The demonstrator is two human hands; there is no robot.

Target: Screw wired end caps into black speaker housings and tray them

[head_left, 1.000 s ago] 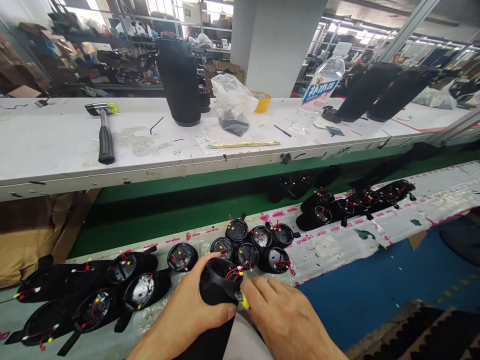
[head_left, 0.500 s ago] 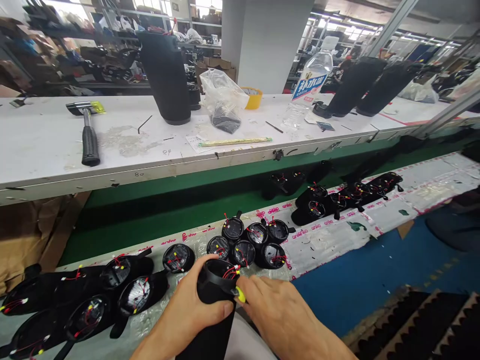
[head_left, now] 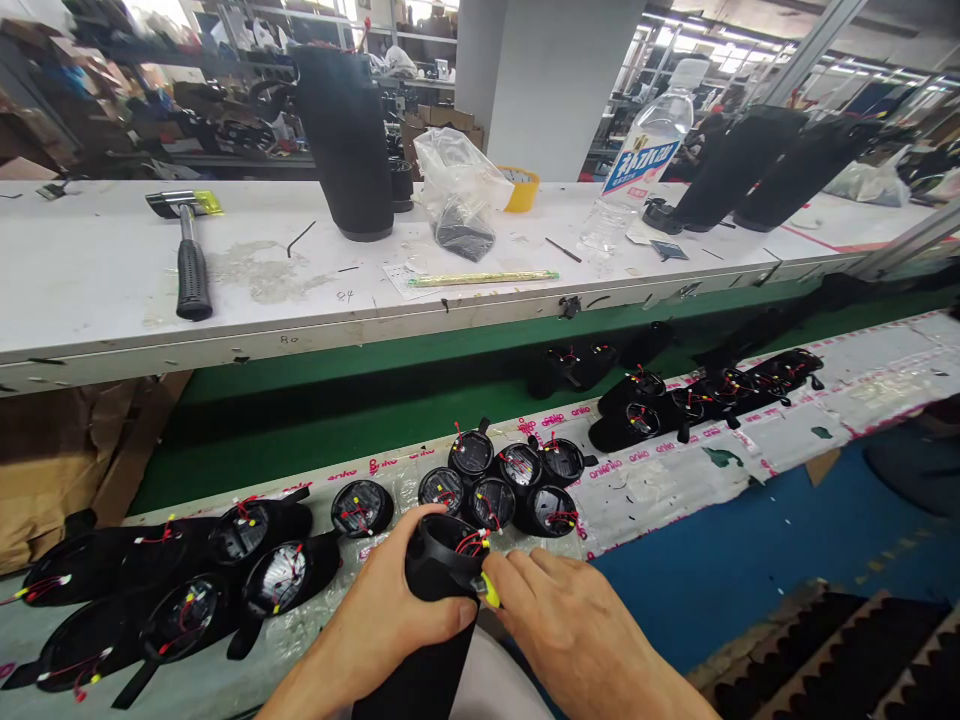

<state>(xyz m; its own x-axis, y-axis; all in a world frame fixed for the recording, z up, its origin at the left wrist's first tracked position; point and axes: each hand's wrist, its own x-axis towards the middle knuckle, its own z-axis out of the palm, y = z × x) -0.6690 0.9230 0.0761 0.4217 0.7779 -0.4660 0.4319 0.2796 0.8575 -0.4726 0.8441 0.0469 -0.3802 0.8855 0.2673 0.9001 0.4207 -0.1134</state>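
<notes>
My left hand is wrapped round a black fabric-covered tube, its open top tilted up toward me. Red wires with small white and yellow connectors stick out of that opening. In my right hand is a yellow utility knife, mostly covered by the fingers. Its metallic tip touches the right side of the tube just below the rim. Beyond my hands, several similar tubes stand on the lower shelf with wires showing in their tops.
A white bench runs across behind, holding a hammer, a tall black tube, a plastic bag, a yellow tape roll and a water bottle. More tubes crowd the lower shelf at left. Corrugated black pieces lie lower right.
The whole view has shifted slightly, so the bench items sit further right. Both hands keep their grip on the tube and the utility knife, with the knife still at the rim.
</notes>
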